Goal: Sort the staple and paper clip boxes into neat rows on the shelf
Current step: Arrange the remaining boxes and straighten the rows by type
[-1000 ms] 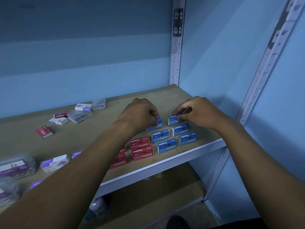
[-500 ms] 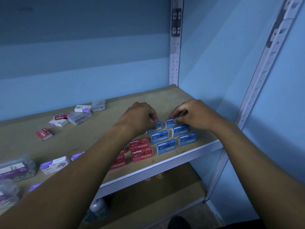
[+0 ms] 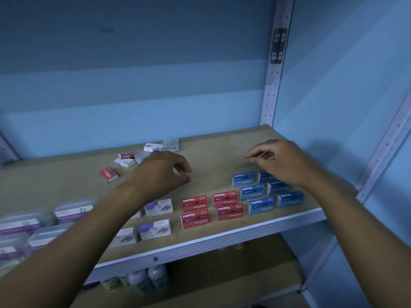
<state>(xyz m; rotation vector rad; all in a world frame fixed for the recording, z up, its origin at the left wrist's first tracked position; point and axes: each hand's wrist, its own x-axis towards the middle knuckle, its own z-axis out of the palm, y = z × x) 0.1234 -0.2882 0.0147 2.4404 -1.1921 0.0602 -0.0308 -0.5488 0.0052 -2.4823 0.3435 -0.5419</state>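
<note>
Head view: both hands hover above the shelf (image 3: 222,150), neither holding anything. Left hand (image 3: 162,172) sits over the bare middle of the board with fingers loosely curled, thumb and forefinger close together but pinching nothing. Right hand (image 3: 282,161) hangs over the back of the blue staple boxes (image 3: 260,205), fingers relaxed and slightly spread, empty. The blue boxes stand in two columns at the right end near the front edge; the right wrist covers part of the rear pair. Just left of them, the red staple boxes (image 3: 195,211) form a two-by-two block, and further left are white-and-purple boxes (image 3: 159,206) and clear clip cases (image 3: 73,210), the latter blurred. Unsorted stock lies well apart toward the back wall: a lone red box (image 3: 109,174), tilted, and a small loose cluster (image 3: 138,155) of red, white and clear boxes. Judged step: fetch a stray. Advice: take the tilted red box by its long sides, turn its label to match the block, set it flush behind a red column, and square the edge with a flat finger. Versus half a second ago: both hands were pinching the rear blue boxes; they have since lifted off, the left swinging toward the strays, and the view has shifted so more of the left-hand rows shows.
</note>
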